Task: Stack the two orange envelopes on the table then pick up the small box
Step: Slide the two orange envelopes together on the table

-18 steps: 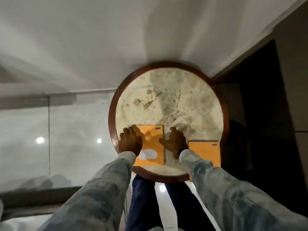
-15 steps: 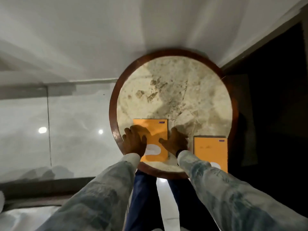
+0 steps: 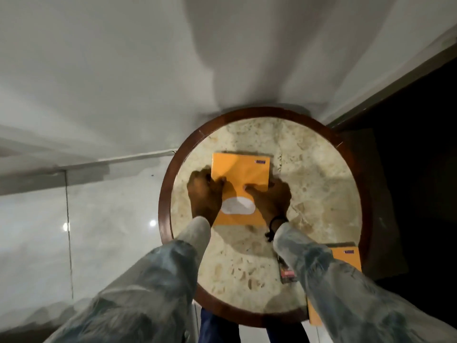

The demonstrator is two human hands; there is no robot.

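Observation:
An orange envelope (image 3: pixel 243 177) with a white oval window lies near the middle of the round marble table (image 3: pixel 321 184). My left hand (image 3: pixel 204 195) grips its left edge, thumb on top. My right hand (image 3: pixel 270 200) grips its right edge, thumb pressed on the orange face. A second orange envelope (image 3: pixel 346 257) lies at the table's right front rim, mostly hidden under my right sleeve. A small dark box with a pink end (image 3: pixel 286 272) shows beside that sleeve, partly covered.
The table has a dark wooden rim (image 3: pixel 165 194). A white wall stands behind it, a glossy tiled floor (image 3: pixel 99 219) lies to the left, and a dark area (image 3: pixel 415 169) is at the right. My legs in blue trousers (image 3: pixel 217 328) are below the table's front edge.
Both hands have slid the windowed envelope away from the front rim toward the table's middle. The view has shifted, and the small box has come into sight by my right sleeve.

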